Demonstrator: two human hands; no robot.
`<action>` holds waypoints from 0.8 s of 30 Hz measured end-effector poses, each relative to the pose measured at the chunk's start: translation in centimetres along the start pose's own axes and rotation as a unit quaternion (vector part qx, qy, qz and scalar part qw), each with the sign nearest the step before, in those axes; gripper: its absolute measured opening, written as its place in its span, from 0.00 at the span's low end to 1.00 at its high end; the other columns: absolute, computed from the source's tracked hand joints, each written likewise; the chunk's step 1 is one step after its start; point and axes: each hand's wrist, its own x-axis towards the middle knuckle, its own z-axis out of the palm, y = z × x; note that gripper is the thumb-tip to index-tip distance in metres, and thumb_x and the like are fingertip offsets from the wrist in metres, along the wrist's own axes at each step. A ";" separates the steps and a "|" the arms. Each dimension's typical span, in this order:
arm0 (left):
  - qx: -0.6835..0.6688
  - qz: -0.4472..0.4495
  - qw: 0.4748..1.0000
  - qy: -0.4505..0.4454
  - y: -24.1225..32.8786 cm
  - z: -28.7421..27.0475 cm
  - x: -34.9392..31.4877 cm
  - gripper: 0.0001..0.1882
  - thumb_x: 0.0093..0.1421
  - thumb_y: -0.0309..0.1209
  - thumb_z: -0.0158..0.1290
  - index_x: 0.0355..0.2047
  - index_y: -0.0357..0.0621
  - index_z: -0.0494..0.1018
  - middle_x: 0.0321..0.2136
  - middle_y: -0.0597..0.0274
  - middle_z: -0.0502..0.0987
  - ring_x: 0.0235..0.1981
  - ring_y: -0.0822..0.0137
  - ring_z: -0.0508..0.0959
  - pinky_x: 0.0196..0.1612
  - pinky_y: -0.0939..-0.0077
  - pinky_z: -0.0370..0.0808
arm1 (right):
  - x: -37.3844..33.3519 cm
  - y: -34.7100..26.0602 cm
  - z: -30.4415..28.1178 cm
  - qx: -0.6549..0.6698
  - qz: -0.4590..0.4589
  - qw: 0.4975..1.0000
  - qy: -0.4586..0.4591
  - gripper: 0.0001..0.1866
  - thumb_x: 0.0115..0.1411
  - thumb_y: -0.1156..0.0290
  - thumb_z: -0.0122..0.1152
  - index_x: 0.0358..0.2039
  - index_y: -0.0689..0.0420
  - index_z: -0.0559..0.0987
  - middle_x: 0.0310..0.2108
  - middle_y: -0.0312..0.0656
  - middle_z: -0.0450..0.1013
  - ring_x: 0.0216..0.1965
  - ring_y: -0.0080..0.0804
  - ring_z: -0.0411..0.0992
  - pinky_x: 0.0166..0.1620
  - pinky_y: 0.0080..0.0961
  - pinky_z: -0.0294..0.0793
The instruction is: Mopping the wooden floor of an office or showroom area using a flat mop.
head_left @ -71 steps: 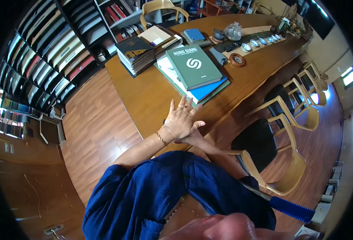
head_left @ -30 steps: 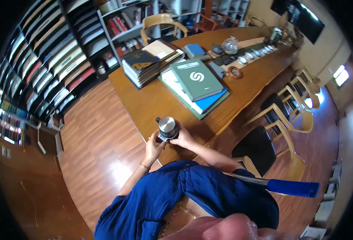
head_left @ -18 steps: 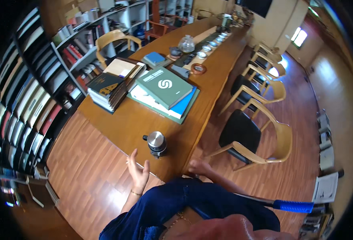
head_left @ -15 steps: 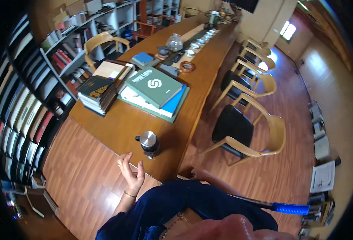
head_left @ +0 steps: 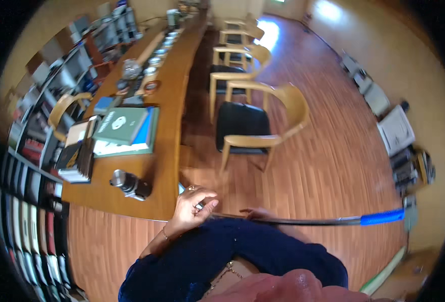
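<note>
A long thin dark pole with a blue grip (head_left: pixel 382 217) at its right end lies crosswise in front of my body. My left hand (head_left: pixel 193 207), with a ring and a bracelet, has its fingers curled around the pole's left part near the table corner; a pale bit shows past the fingers. My right hand (head_left: pixel 257 214) is at the pole's middle, closed on it, partly blurred and seen edge-on. The pole's far left end is mostly hidden by my left hand. Nearest on the table is a dark cup with a silver lid (head_left: pixel 130 184).
The long wooden table (head_left: pixel 164 176) carries green books (head_left: pixel 121 126), a dark book stack (head_left: pixel 76 158), a glass teapot (head_left: pixel 131 69) and several small cups. Wooden armchairs (head_left: pixel 245 126) line its right side. Shelves stand left; frames (head_left: pixel 396 131) lean along the right wall.
The view has turned right, so the table and chairs have shifted left. My left hand has moved right, from open beside the table to closed on the pole. The pole now lies more level.
</note>
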 end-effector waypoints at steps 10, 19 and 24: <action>-0.191 0.173 0.911 -0.322 11.9 16.5 9.4 0.13 0.48 0.25 0.66 0.35 0.42 0.78 0.31 0.58 0.78 0.34 0.57 0.78 0.39 0.66 0.74 | -20.9 1.7 -6.6 0.135 -0.117 0.966 0.189 0.27 0.52 0.75 0.56 0.55 0.55 0.68 0.25 0.46 0.74 0.15 0.31 0.69 0.15 0.26 0.67; -0.218 0.525 0.744 -0.352 22.0 21.4 17.1 0.13 0.57 0.33 0.53 0.41 0.44 0.78 0.38 0.62 0.76 0.42 0.60 0.76 0.44 0.66 0.73 | -30.2 8.9 -15.2 0.141 -0.158 0.902 0.376 0.30 0.48 0.80 0.59 0.55 0.55 0.67 0.20 0.48 0.75 0.12 0.32 0.70 0.14 0.29 0.69; -0.241 0.518 0.748 -0.338 20.3 24.4 21.5 0.17 0.54 0.32 0.50 0.44 0.41 0.73 0.32 0.63 0.70 0.42 0.62 0.72 0.44 0.66 0.68 | -33.7 11.0 -19.1 0.229 -0.216 0.803 0.506 0.29 0.49 0.81 0.55 0.54 0.58 0.64 0.20 0.49 0.73 0.12 0.33 0.68 0.12 0.29 0.63</action>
